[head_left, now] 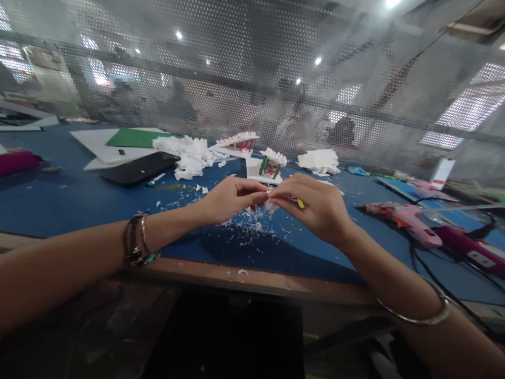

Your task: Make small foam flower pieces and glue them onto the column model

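In the middle of the head view, my left hand (232, 200) and my right hand (315, 205) meet at the fingertips. Between them, pinched from both sides, is a small white piece of paper or tissue (270, 205), partly covered by the fingers. A bit of something yellow (300, 203) shows beneath my right hand; its kind is hidden. Below the hands, tiny white shavings (254, 227) are scattered over the blue tabletop. Just beyond stands a small white model with green posts (270, 164). Behind it sits another white model with red posts (240, 143).
Crumpled white paper (191, 152) and a black phone-like slab (140, 168) lie left, near a green sheet (134, 138). More white paper (319, 160) rests at the back. To the right are a pink glue gun (414, 221) and a purple corded tool (465, 247). Perforated metal mesh (252, 68) rises behind.
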`<state>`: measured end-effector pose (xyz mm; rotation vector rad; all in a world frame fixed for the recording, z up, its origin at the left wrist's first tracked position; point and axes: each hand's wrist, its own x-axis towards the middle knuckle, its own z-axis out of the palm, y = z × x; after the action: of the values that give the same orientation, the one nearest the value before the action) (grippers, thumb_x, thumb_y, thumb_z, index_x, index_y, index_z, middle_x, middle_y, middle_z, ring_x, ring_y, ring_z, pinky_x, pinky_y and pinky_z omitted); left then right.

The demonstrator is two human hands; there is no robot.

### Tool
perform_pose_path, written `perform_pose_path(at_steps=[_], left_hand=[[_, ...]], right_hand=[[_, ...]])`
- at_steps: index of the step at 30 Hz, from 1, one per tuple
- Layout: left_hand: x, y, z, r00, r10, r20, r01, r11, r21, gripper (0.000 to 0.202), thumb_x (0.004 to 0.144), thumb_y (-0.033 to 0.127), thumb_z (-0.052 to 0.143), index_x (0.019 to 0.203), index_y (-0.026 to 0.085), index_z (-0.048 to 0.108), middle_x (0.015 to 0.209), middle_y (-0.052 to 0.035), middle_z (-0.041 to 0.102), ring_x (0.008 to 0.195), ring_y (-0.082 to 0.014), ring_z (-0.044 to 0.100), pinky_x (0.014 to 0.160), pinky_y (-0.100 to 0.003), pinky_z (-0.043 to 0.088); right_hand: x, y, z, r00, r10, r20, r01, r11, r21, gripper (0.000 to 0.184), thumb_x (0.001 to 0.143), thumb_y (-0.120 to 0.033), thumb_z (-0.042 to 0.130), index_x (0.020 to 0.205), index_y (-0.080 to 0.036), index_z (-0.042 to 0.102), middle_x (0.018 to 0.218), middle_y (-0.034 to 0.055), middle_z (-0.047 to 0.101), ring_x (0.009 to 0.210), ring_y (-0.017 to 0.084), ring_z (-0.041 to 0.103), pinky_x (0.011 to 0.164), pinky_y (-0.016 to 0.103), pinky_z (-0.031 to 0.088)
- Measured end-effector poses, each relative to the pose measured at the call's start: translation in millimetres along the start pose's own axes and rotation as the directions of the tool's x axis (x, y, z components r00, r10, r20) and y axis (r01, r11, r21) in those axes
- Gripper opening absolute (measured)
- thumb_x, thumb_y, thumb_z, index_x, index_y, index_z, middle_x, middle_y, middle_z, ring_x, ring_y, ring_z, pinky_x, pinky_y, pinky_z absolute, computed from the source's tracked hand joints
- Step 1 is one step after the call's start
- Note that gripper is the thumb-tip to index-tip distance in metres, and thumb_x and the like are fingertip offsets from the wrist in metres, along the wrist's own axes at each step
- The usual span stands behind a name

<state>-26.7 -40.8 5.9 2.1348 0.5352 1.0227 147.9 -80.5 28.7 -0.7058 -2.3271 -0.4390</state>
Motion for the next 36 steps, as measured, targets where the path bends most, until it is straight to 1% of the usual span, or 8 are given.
perform_pose_path(at_steps=[3,5,9,17,23,27,30,36], left_hand=[[0.2,1.2,0.1,1.000,-0.011,0.004,0.011,1.000,-0.001,0.015,0.074,0.020,0.049,0.073,0.017,0.063,0.056,0.0009,0.059,0.051,-0.0072,0.050,0.050,-0.018,0.041],[0.7,0.2,0.0,1.000,-0.019,0.015,0.019,1.000,-0.005,0.015,0.074,0.021,0.049,0.072,0.017,0.063,0.055,0.0013,0.057,0.051,-0.0071,0.050,0.050,-0.018,0.041],[2.0,-2.9,-0.6,0.999,-0.029,0.028,0.029,1.000,-0.004,0.015,0.075,0.021,0.047,0.070,0.016,0.061,0.055,0.0019,0.057,0.051,-0.0065,0.050,0.051,-0.017,0.041],[1.4,-1.7,0.9,0.996,-0.079,0.044,0.082,0.995,-0.050,0.016,0.076,0.022,0.047,0.066,0.018,0.059,0.053,0.0023,0.056,0.049,-0.0066,0.050,0.049,-0.017,0.040],[1.5,-4.0,0.2,0.997,-0.051,0.059,0.053,0.998,-0.046,0.017,0.076,0.023,0.046,0.065,0.018,0.058,0.054,0.0024,0.056,0.050,-0.0067,0.050,0.050,-0.017,0.041],[1.4,-1.2,0.5,0.996,-0.063,0.069,0.066,0.997,-0.049,0.015,0.076,0.021,0.047,0.067,0.018,0.058,0.053,0.0025,0.055,0.050,-0.0069,0.051,0.051,-0.017,0.042],[0.8,1.1,0.7,0.994,-0.076,0.074,0.079,0.996,-0.037,0.015,0.076,0.022,0.047,0.066,0.017,0.058,0.054,0.0025,0.055,0.051,-0.0066,0.050,0.052,-0.017,0.042],[0.1,0.9,0.7,0.997,-0.062,0.036,0.063,0.998,-0.015,0.014,0.075,0.023,0.048,0.069,0.016,0.058,0.054,0.0024,0.054,0.051,-0.0069,0.049,0.050,-0.017,0.041]], right_hand=[[0.4,-0.3,0.7,0.980,0.194,0.050,-0.200,0.968,0.152,0.011,0.079,-0.022,0.047,0.077,-0.018,0.057,0.066,-0.0020,0.059,0.056,0.005,0.050,0.050,0.017,0.038],[0.7,0.4,0.4,0.972,0.206,0.115,-0.226,0.952,0.207,0.012,0.079,-0.020,0.046,0.080,-0.018,0.057,0.069,-0.0019,0.059,0.057,0.005,0.050,0.049,0.017,0.037],[1.3,2.1,-1.5,0.986,0.089,0.140,-0.111,0.981,0.158,0.013,0.077,-0.019,0.049,0.086,-0.018,0.058,0.075,0.0003,0.061,0.069,0.008,0.053,0.063,0.021,0.040],[-0.1,0.9,-6.6,0.983,-0.137,0.119,0.147,0.986,-0.081,0.016,0.082,-0.016,0.041,0.089,-0.017,0.056,0.082,0.0050,0.059,0.077,0.012,0.052,0.067,0.024,0.043],[-0.1,-5.2,-9.5,0.963,-0.118,0.244,0.186,0.942,-0.280,0.027,0.085,-0.013,0.030,0.086,-0.014,0.057,0.078,0.0074,0.058,0.072,0.014,0.048,0.064,0.028,0.043],[1.5,-2.5,-4.7,0.964,-0.153,0.215,0.221,0.914,-0.339,0.024,0.084,-0.015,0.032,0.080,-0.014,0.056,0.073,0.0071,0.057,0.069,0.015,0.046,0.063,0.028,0.042],[1.9,0.2,0.0,0.986,-0.111,0.125,0.135,0.970,-0.203,0.017,0.084,-0.020,0.038,0.079,-0.015,0.053,0.071,0.0048,0.055,0.068,0.013,0.046,0.063,0.025,0.040],[0.7,-2.9,5.0,0.981,0.178,0.083,-0.181,0.983,0.038,0.011,0.081,-0.024,0.042,0.076,-0.017,0.050,0.063,-0.0021,0.052,0.054,0.006,0.044,0.052,0.019,0.035]])
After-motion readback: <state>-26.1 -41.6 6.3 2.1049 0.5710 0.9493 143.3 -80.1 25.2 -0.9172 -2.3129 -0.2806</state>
